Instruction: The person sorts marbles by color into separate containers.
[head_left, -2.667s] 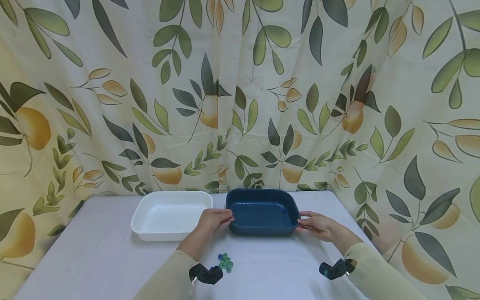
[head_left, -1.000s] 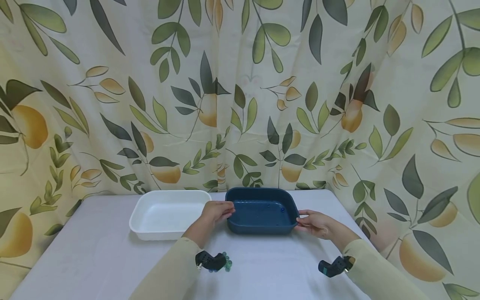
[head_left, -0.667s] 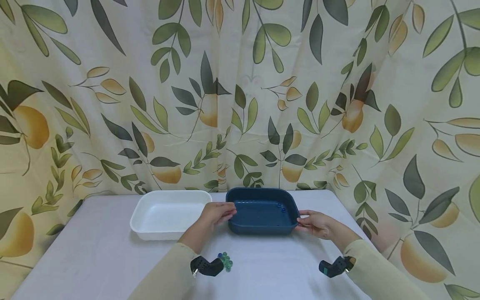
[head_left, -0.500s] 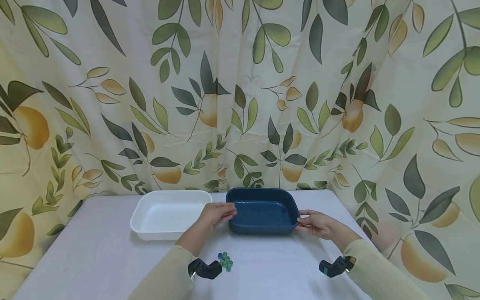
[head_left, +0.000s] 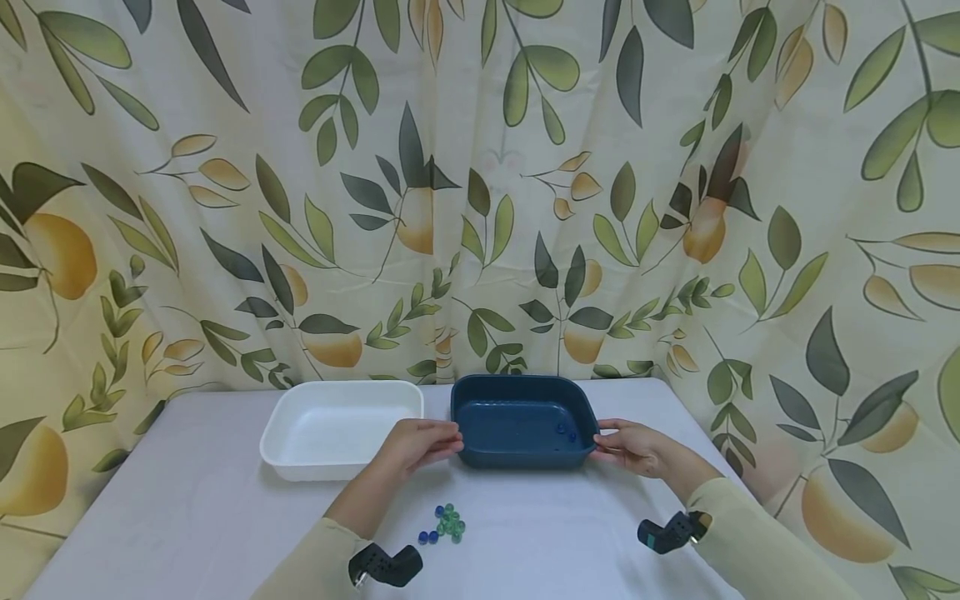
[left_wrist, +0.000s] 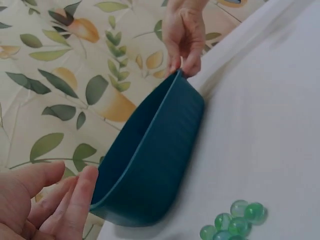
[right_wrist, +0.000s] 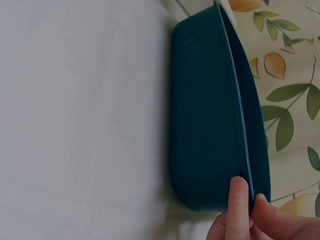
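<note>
At the left end of the blue tray [head_left: 517, 458], the left hand [head_left: 420, 442] is held with its fingers extended and its thumb apart; nothing is seen pinched by it, and whether the rim is touched cannot be told. That hand has been drawn back slightly, after its fingertips were placed over the tray's left rim a moment ago. At the opposite end, the rim is pinched between thumb and fingers by the right hand [head_left: 633, 447], whose place is unchanged; steadying of the tray therefore seems to be left mostly to that grip. Inside the tray, two dark blue marbles [head_left: 572, 437] are seen toward the right end, shifted nearer the front wall, so a loose, rolling load may be judged. On the worktop [head_left: 187, 517], in front of the tray, green marbles [head_left: 451, 525] are clustered, with one blue marble [head_left: 440, 511] beside them. Since the left wrist camera [head_left: 385, 565] has been pulled back, two further blue marbles [head_left: 423, 537] are uncovered, and easier access to the group is probably given. Left of the blue tray, a white tray [head_left: 322, 472] is set, backed by a leaf-patterned curtain [head_left: 517, 275].
</note>
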